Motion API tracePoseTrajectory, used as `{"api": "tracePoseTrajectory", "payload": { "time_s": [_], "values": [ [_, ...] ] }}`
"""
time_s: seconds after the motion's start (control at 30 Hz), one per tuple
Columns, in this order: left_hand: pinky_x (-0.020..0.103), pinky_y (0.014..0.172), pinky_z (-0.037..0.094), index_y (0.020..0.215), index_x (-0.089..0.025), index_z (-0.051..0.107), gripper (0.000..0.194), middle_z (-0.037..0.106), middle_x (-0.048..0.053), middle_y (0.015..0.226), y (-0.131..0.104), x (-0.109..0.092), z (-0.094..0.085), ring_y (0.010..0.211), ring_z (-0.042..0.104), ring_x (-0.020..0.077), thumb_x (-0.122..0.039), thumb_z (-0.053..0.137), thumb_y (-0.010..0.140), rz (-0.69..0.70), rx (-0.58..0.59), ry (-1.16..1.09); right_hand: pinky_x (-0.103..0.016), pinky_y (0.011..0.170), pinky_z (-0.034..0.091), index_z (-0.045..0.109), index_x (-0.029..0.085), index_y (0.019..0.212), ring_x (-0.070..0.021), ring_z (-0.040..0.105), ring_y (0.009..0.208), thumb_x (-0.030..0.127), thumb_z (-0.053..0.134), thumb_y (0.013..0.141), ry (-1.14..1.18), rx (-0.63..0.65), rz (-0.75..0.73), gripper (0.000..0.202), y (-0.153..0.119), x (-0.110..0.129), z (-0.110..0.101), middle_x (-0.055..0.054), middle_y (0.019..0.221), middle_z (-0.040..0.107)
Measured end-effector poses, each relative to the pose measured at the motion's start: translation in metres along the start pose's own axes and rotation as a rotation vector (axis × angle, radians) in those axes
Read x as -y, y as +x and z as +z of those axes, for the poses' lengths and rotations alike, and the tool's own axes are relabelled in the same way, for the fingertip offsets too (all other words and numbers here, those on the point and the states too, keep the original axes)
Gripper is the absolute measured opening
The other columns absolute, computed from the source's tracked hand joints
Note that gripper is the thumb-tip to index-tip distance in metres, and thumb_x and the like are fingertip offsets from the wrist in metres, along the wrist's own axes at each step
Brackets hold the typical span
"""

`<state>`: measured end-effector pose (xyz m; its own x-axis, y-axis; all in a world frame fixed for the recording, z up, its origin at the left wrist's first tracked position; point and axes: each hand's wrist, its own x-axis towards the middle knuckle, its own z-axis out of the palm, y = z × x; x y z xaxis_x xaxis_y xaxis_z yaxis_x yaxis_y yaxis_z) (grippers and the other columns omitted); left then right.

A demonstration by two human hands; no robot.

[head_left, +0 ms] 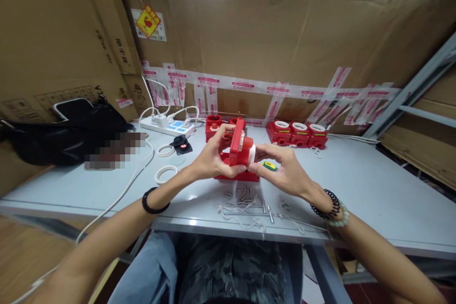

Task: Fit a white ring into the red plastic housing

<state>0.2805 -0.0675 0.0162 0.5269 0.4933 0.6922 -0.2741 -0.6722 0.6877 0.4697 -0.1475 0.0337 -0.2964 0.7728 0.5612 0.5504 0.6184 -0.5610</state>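
My left hand (213,156) is closed around a red plastic housing cover (235,145), held tilted on its side above the table. A round red part sticks out of it to the right, with a white ring (252,154) at its end. The fingers and thumb of my right hand (287,170) are closed on that ring. Just below lies another red housing piece (251,176), partly hidden by my hands. A green and yellow object (270,166) shows behind my right hand. Loose metal screws (245,195) and a metal rod tool (270,213) lie near the front edge.
At the back right stand several red housings (299,135) with white rings; more red housings (213,123) are behind my left hand. Left are a power strip (167,126), white rings (166,174), black parts (181,144) and a black bag (71,135). Cardboard (249,33) walls the table's back.
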Motion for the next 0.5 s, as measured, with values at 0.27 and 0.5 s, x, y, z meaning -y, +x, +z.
{"api": "tracePoseTrajectory", "payload": {
  "time_s": [0.27, 0.5],
  "values": [
    [0.034, 0.084, 0.049, 0.112, -0.024, 0.042, 0.069, 0.059, 0.004, 0.104, -0.0008, -0.002, -0.0028, 0.093, 0.06, 0.0204, -0.023, 0.08, 0.054, 0.107, 0.055, 0.099, -0.03, 0.076, 0.054, 0.066, 0.019, 0.106, -0.0148, 0.065, 0.084, 0.033, 0.062, 0.083, 0.212, 0.101, 0.09, 0.027, 0.0003, 0.002, 0.0, -0.005, 0.096, 0.071],
    [0.034, 0.083, 0.05, 0.11, -0.019, 0.046, 0.055, 0.06, 0.006, 0.103, -0.0017, 0.0003, -0.0005, 0.09, 0.061, 0.02, -0.03, 0.075, 0.064, -0.021, -0.001, 0.004, -0.037, 0.08, 0.055, 0.063, 0.015, 0.114, -0.0194, 0.065, 0.089, 0.034, 0.074, 0.073, 0.061, -0.073, -0.034, 0.046, -0.0014, 0.0028, 0.0035, -0.011, 0.103, 0.069]
  ]
}}
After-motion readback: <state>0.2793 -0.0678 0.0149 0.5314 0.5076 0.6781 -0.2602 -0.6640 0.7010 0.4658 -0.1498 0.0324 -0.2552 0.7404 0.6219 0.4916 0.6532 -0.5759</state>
